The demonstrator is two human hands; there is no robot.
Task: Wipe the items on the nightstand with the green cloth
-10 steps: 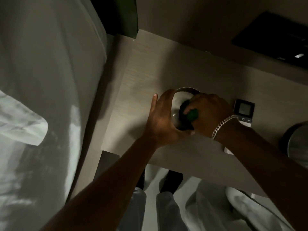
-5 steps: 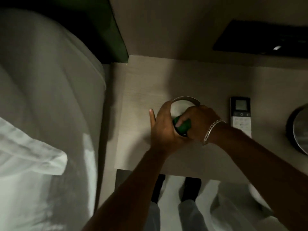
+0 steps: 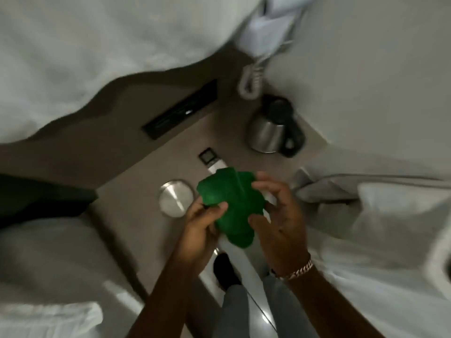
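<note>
The green cloth is spread out between both hands above the nightstand. My left hand pinches its left edge with thumb and fingers. My right hand, with a bracelet at the wrist, holds its right side. A round metal cup stands on the nightstand just left of the cloth, free of either hand. A white remote with a dark screen lies behind the cloth, its near end hidden by it. A steel kettle with a black handle stands at the back right.
White bedding lies to the left and more to the right. A coiled phone cord hangs behind the kettle. A black wall panel sits above the nightstand. My legs and a dark shoe are below.
Both hands have let go of the metal cup, which now stands alone. The cloth has come out of the cup and is opened between the hands. The view has swung round.
</note>
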